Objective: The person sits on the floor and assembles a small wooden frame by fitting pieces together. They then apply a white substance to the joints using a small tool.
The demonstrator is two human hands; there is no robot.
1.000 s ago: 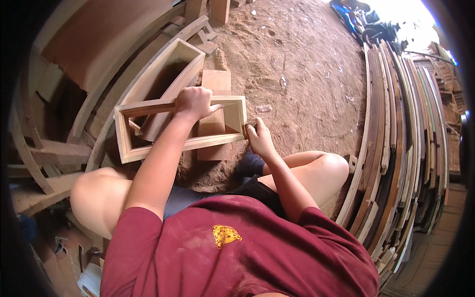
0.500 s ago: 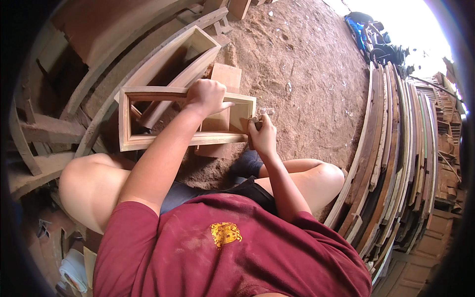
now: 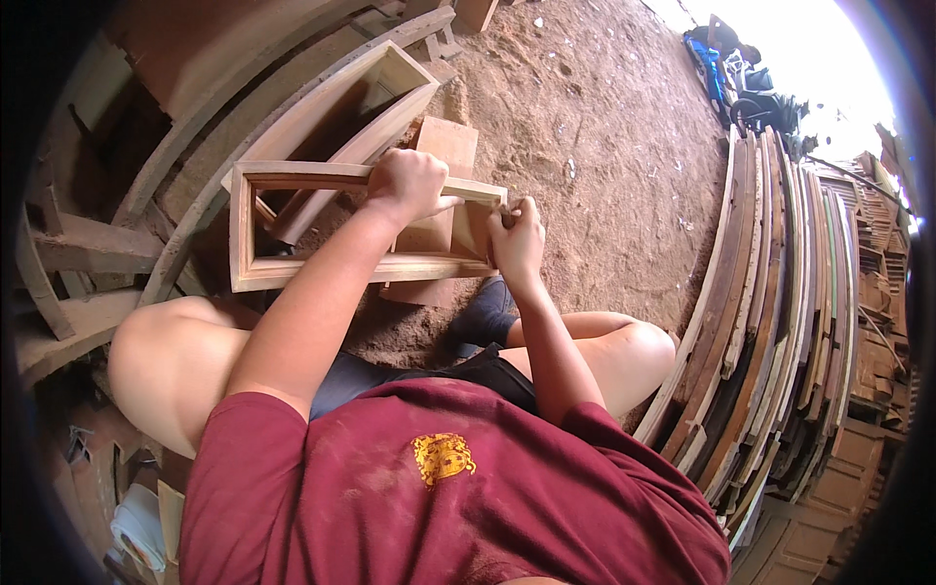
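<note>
A pale rectangular wooden frame point(image 3: 322, 275), open in the middle, is held in front of me above my crossed legs. My left hand point(image 3: 408, 185) is closed round its far rail, right of the middle. At the frame's right end, my right hand point(image 3: 517, 234) has its fingers pinched on a small brown piece point(image 3: 506, 216), pressed against the end face. The fingers mostly cover that piece, so its kind is not clear. Below the frame, a flat wooden board point(image 3: 448, 144) lies on the ground, partly seen through the opening.
A long wooden box-like frame point(image 3: 390, 122) stands just beyond, at left. Curved-looking wooden beams point(image 3: 102, 244) fill the left side. A long stack of planks point(image 3: 751, 322) runs along the right. Sawdust-coloured ground point(image 3: 595, 127) spreads ahead, and a blue and black vehicle point(image 3: 746, 83) is far right.
My right hand has slid away from me along the frame's right end, with the brown piece in its fingers. My left hand keeps its grip, and the frame has shifted only slightly.
</note>
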